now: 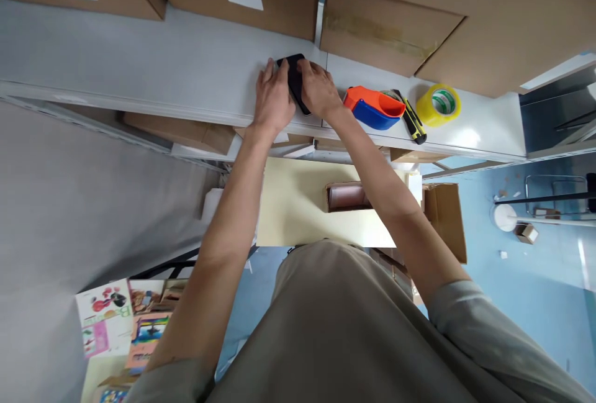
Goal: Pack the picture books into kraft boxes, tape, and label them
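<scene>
Both my hands reach out to a white shelf (153,67) at arm's length. A black flat object (295,74), shaped like a phone, lies on the shelf between them. My left hand (272,97) rests against its left side with fingers on its far corner. My right hand (319,87) covers its right edge. Both hands touch it; part of it is hidden under my fingers.
To the right on the shelf sit an orange and blue tape dispenser (375,107), a yellow and black utility knife (412,120) and a yellow tape roll (438,105). Cardboard boxes (395,12) stand behind. Below are a small open box (347,196) and colourful books (118,319).
</scene>
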`<state>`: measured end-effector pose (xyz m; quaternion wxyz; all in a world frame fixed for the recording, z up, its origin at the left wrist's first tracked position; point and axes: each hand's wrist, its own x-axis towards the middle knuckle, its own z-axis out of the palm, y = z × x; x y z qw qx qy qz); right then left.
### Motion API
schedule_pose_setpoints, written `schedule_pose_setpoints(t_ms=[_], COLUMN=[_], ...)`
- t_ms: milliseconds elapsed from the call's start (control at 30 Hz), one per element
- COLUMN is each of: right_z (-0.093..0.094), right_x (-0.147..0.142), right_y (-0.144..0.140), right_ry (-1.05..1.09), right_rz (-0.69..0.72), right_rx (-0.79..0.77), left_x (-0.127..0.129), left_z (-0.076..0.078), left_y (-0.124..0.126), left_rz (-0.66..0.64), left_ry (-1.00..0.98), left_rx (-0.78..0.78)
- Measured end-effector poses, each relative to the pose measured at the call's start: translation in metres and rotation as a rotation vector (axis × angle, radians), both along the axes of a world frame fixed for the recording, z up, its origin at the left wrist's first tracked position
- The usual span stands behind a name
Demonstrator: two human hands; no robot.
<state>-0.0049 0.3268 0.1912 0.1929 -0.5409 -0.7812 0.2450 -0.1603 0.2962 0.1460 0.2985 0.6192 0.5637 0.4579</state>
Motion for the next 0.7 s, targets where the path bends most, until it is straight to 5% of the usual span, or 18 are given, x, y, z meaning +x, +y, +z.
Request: schedule_pose_setpoints(t_ms=[133,233,333,433,533,700], right_z=[0.01,0.017,0.003,-0.038,-0.095,-0.171], right_x=[0.014,0.051,0.114,0.194,0.269,0.324], right_y=[-0.026,-0.088,-0.171,-0.244,-0.291,-0.315], right_ry=[0.024,0.045,0.115,0.055,0.142,0.626], right_rz=[0.005,0.039,0.006,-0.282,-0.582,-0.643], right_rx=[0.009,0.13,0.231,0.135,-0.083,-0.492], left_x=[0.004,0.016,0.037,0.064,0.09,0.116], left_z=[0.004,0.002,-0.028,-0.079,-0.125,-0.161], left_y=[-0.028,-0.093,-0.176,-0.252,-0.299,-0.303], left_rz=[0.012,0.063,0.114,0.095,0.039,0.014], left_ry=[0.039,0.081,0.012,-0.173,-0.259,-0.12], left_rx=[0.066,0.215,0.133,-0.223,-0.516,-0.56])
